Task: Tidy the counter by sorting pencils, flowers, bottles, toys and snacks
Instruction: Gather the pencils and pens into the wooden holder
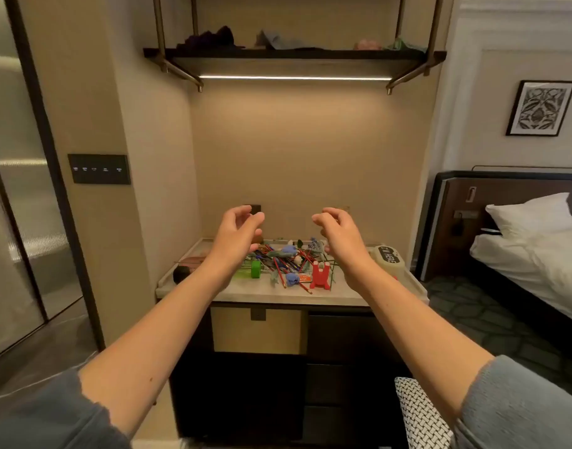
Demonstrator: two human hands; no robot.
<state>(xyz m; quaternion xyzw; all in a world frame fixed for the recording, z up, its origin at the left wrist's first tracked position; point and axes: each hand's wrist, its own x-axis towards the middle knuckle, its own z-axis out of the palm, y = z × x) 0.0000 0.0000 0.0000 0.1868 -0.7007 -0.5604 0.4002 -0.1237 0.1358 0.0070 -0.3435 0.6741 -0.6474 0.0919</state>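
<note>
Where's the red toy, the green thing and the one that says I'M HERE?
red toy (320, 276): head view, middle of its body.
green thing (255, 269): head view, its round front face.
I'M HERE container (387, 255): head view, on its black label.

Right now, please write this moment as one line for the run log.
left hand: raised, empty | right hand: raised, empty | counter: pencils, blue flowers, red toy in one mixed pile

We are seeing a red toy (320, 277), a green bottle (254, 269), blue flowers (292, 280), a beige counter (252, 294) and black-and-white woven fabric (417, 413).
</note>
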